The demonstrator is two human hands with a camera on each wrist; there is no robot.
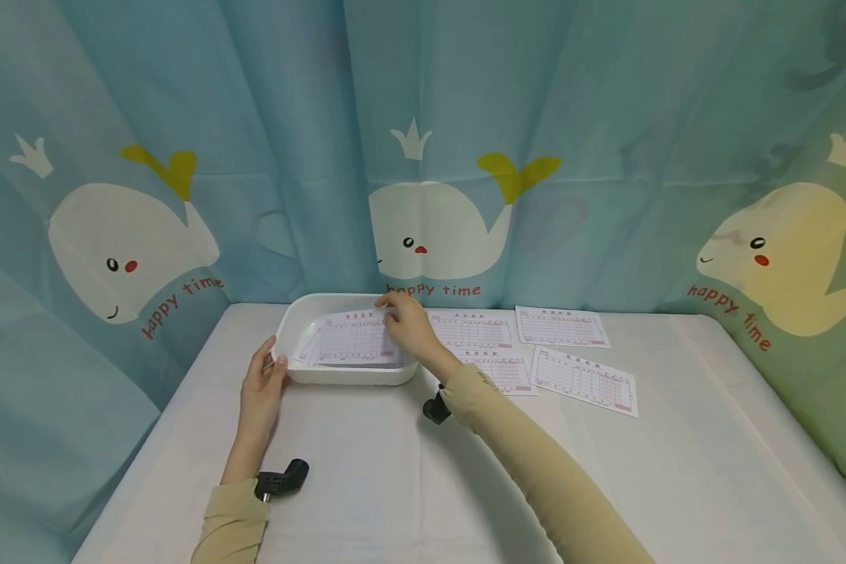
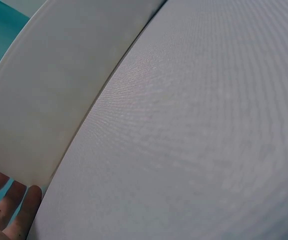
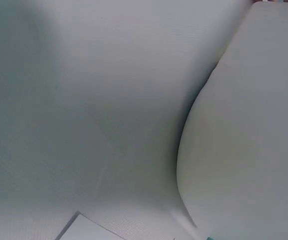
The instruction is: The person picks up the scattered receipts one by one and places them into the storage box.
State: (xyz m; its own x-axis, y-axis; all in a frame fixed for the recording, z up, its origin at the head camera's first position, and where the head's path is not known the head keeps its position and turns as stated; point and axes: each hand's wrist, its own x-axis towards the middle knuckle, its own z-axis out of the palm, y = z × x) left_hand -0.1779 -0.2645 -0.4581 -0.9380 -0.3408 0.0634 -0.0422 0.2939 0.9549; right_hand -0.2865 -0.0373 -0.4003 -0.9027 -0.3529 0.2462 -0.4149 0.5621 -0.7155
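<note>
Near the back edge of the white table, left hand grips a white rectangular plastic tray, probably for steadiness; right hand apparently pinches a pink-printed paper form.

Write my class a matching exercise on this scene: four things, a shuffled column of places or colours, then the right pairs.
1. tray
2. left hand
3. curtain
4. right hand

A. over the tray's right end
B. blue-green, with printed whales
C. white, with printed paper inside
D. at the tray's left end

Pairs: 1-C, 2-D, 3-B, 4-A
</note>
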